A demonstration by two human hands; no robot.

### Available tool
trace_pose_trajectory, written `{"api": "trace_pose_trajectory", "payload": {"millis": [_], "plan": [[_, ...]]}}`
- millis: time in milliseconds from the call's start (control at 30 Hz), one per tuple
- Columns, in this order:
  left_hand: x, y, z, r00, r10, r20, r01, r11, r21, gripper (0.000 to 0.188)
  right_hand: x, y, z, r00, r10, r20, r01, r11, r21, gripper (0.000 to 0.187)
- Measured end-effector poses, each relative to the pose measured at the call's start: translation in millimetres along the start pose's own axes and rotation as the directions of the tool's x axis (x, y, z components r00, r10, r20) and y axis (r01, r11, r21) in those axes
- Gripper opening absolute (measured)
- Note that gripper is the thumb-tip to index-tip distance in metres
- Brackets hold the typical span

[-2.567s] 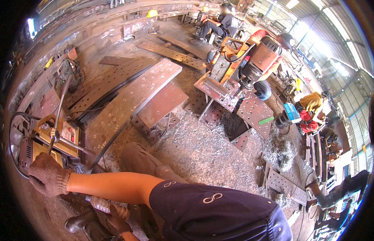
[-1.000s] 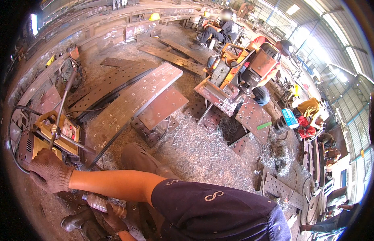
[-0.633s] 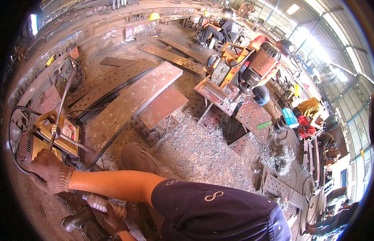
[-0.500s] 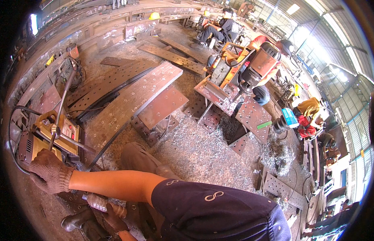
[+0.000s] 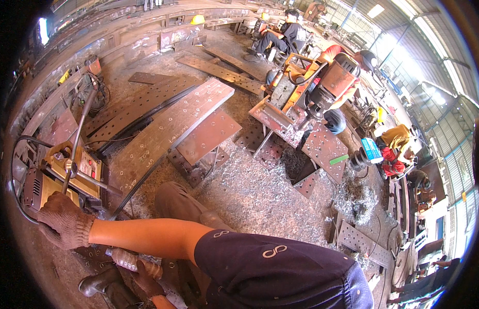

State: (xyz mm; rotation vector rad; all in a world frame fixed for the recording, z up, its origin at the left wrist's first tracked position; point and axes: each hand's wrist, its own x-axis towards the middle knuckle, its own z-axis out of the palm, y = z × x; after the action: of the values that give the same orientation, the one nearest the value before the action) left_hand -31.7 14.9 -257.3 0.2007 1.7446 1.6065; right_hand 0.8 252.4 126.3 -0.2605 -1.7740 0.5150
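My right hand, in a brown knit glove, reaches across to the far left. Its fingers are wrapped round one spoke of a metal feed handle. The handle's hub sits on a yellow drilling machine with a dark front panel and a black cable. Lower down, partly beneath my right forearm, my left hand, also in a dark glove, is closed round a clear plastic bottle. The bottle lies tilted, its neck pointing left. The drill's tip is hidden from view.
A long marked steel plate lies ahead, beside drilled plates. Metal shavings cover the floor. At the right, a co-worker is behind an orange drilling machine. A blue-labelled container stands near a green strip.
Both my hands keep their places on the handle and the bottle. At the far lower right, a distant person in dark clothes has shifted slightly.
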Motion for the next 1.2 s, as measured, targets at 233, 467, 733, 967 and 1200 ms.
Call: {"api": "trace_pose_trajectory", "payload": {"millis": [233, 467, 733, 967, 1200], "plan": [[-6, -2, 10, 1.0, 0.007, 0.0, -0.007, 0.999, 0.045, 0.038, -6, 6, -9, 0.999, -0.028, -0.019, 0.027, 1.0, -0.014, 0.02], [-11, 2, -27, 0.956, -0.09, 0.279, 0.176, 0.937, -0.302, 0.064, 2, -13, 14, 0.959, -0.088, -0.269, 0.141, 0.973, 0.184, 0.013], [-71, 88, 24, 0.963, -0.112, 0.244, 0.123, 0.992, -0.03, 0.048, 2, -14, -15, 0.999, -0.051, -0.002, 0.051, 0.984, 0.173, 0.011], [-81, 99, 35, 0.978, -0.157, 0.135, 0.128, 0.972, 0.199, 0.079, -4, -19, -11, 0.999, 0.05, 0.012, -0.052, 0.982, 0.181, 0.011], [-79, 101, 29, 0.954, -0.259, 0.15, 0.239, 0.961, 0.139, 0.077, -10, -7, -7, 1.0, -0.014, 0.015, 0.011, 0.99, 0.143, 0.016]]}}
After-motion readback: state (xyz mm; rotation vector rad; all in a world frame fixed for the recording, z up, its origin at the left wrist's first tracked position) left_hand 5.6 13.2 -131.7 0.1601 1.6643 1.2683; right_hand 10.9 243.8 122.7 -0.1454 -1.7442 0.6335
